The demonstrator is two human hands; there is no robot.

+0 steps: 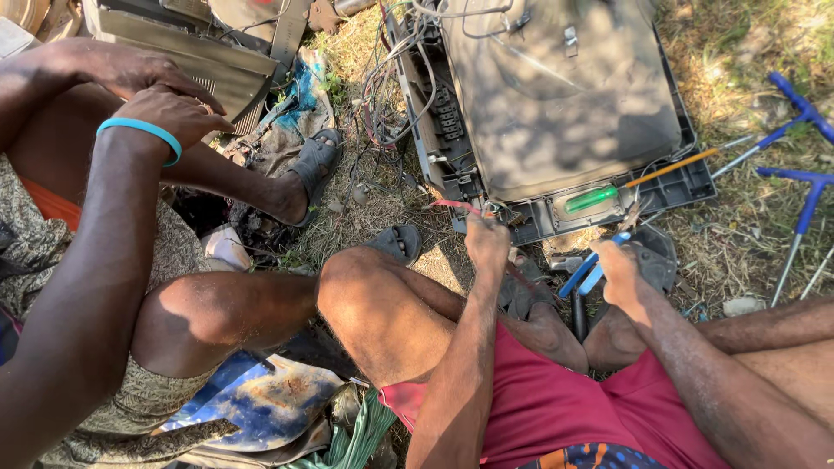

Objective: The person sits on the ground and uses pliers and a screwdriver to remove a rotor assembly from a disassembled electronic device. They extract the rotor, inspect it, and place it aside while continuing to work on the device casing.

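**Loose wires, sharp edges, crowded ground**

The person sits on the grass with an opened appliance casing (556,95) lying face down before them. Their left hand (486,243) pinches a thin red wire (456,206) at the casing's near edge, fingers closed tight on it. Their right hand (618,265) is wrapped around blue-handled pliers (584,274), held low just beside the frame.

A hard tug might snap the wire or drag the tangle of cables (391,78) along. The pliers could slip toward the bare knee. A green-handled screwdriver (608,195) rests in the frame, easily knocked off. Another person's hands (161,95) rest close by.
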